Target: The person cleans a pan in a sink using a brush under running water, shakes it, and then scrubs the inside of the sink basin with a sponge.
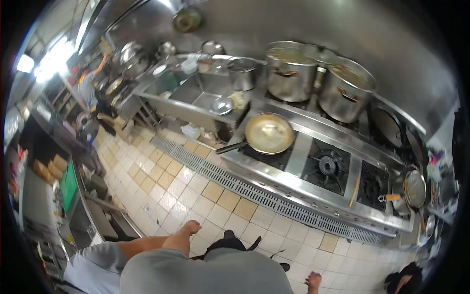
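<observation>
My left hand point(192, 227) hangs over the tiled floor, its fingers loosely curled and nothing visible in it. Lower right, my right hand point(314, 280) hangs near the picture's bottom edge, fingers apart, holding nothing. Both are clear of the steel gas range point(299, 154) in front of me. On its left burner rests a large frying pan point(270, 133), black handle pointing left. The middle burner point(327, 164) carries no pan. A thin yellow stick point(354, 191) leans by the right burner, close to an orange handle point(390, 197).
Two steel stockpots point(292, 82) point(347, 95) stand behind the range. Left of it is a steel sink point(213, 96) holding a metal bowl point(221, 106). A slotted floor drain point(235, 194) runs along the front. People appear far left point(88, 90) and bottom right point(405, 277).
</observation>
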`<action>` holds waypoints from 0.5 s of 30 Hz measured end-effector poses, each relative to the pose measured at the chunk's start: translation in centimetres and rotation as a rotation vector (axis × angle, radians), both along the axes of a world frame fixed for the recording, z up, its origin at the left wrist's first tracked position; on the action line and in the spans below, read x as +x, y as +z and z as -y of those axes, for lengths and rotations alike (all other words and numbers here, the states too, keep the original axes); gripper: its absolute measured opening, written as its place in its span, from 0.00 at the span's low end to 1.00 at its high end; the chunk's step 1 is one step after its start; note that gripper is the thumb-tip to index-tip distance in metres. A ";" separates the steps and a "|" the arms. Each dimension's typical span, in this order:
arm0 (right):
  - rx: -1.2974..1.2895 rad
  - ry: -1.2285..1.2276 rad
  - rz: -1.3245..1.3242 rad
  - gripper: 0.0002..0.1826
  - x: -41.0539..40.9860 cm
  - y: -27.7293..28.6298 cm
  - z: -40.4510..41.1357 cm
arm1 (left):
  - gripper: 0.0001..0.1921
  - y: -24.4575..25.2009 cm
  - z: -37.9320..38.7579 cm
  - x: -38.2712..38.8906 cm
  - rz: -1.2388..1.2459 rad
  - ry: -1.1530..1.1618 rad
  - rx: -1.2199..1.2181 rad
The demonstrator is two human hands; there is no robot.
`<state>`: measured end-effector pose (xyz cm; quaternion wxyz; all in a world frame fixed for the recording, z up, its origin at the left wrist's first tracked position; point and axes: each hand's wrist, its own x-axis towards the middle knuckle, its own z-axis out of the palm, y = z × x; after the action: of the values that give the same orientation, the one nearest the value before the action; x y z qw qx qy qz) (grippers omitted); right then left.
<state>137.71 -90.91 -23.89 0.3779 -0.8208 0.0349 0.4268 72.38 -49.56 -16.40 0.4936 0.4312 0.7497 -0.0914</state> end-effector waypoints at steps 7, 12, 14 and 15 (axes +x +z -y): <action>0.267 0.718 0.055 0.10 -17.7 13.4 -31.4 | 0.26 -1.1 0.3 -12.9 -0.003 0.125 0.027; 0.361 1.223 0.046 0.16 -27.6 24.7 -45.1 | 0.26 1.0 2.2 -20.7 0.021 0.392 0.031; 0.354 1.312 -0.045 0.15 -29.9 28.8 -48.9 | 0.25 -0.3 4.7 -24.1 -0.060 0.357 0.038; 0.365 1.352 -0.137 0.14 -30.9 30.6 -50.8 | 0.25 -1.1 6.5 -24.1 -0.045 0.393 0.020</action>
<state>106.76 -40.11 6.67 0.1584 -0.5571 -0.5316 0.6180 48.25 -56.04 -17.50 0.4807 0.2795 0.8311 0.0046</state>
